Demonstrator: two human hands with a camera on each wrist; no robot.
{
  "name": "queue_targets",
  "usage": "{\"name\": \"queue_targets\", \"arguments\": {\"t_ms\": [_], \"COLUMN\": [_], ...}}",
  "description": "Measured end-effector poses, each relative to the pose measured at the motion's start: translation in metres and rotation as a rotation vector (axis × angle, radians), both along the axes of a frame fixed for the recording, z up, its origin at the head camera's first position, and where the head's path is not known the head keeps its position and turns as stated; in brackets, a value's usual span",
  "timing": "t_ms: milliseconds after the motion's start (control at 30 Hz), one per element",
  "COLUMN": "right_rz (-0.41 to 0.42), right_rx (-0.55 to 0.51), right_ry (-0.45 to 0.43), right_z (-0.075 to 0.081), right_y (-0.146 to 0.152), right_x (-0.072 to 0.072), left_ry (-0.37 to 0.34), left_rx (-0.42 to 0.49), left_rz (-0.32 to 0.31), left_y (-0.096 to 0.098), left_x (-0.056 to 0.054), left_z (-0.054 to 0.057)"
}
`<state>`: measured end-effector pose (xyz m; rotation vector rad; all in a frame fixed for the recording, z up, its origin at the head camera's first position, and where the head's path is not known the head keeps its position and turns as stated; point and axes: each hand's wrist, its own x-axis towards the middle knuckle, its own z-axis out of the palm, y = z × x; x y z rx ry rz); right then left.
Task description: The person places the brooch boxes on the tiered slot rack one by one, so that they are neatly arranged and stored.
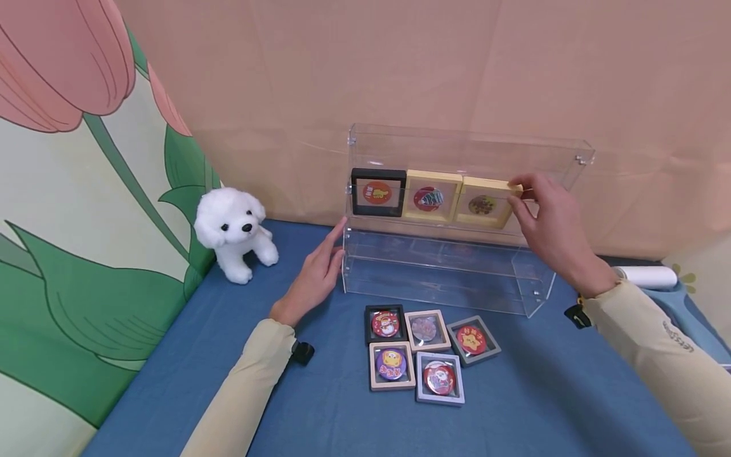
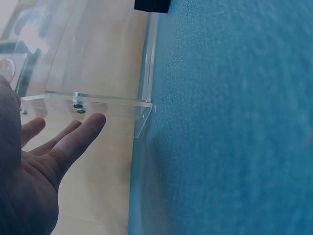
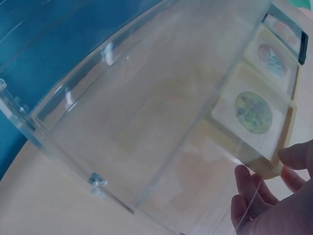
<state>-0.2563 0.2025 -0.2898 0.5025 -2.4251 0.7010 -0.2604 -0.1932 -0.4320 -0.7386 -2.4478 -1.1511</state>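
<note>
Right hand (image 1: 554,225) pinches pale-yellow badge frame (image 1: 482,206) on upper tier of acrylic rack (image 1: 440,287). Left hand (image 1: 311,276) extended, fingers unclenched, at rack's left side.

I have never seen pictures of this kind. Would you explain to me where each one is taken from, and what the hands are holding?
There is no machine here, only a person's bare left hand and right hand. The widest picture comes from a camera worn on the head, looking forward and down. The other two come from cameras worn on the wrists, one for each hand.

The right hand pinches the outer yellow frame in the upper level of a clear stand. Next to it are another yellow frame and a black frame. The left hand holds nothing; its fingers are straight, at the stand's left end.

On the blue surface lie five framed badges, and a white plush dog is at the left.
</note>
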Motion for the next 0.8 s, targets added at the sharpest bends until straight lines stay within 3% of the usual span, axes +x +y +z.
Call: {"name": "queue_targets", "arguments": {"t_ms": [400, 600, 800], "right_rz": [-0.009, 0.026, 0.044], "right_rx": [-0.058, -0.042, -0.006], "right_ry": [0.07, 0.12, 0.093], "right_z": [0.009, 0.009, 0.006], "right_y": [0.005, 0.008, 0.014], "right_x": [0.011, 0.028, 0.048], "left_ry": [-0.007, -0.011, -0.01], "left_rx": [0.0, 0.0, -0.005], "left_rz": [0.006, 0.006, 0.012], "left_y": [0.0, 0.001, 0.001], "left_x": [0.002, 0.002, 0.002], "left_z": [0.001, 0.001, 0.001]}}
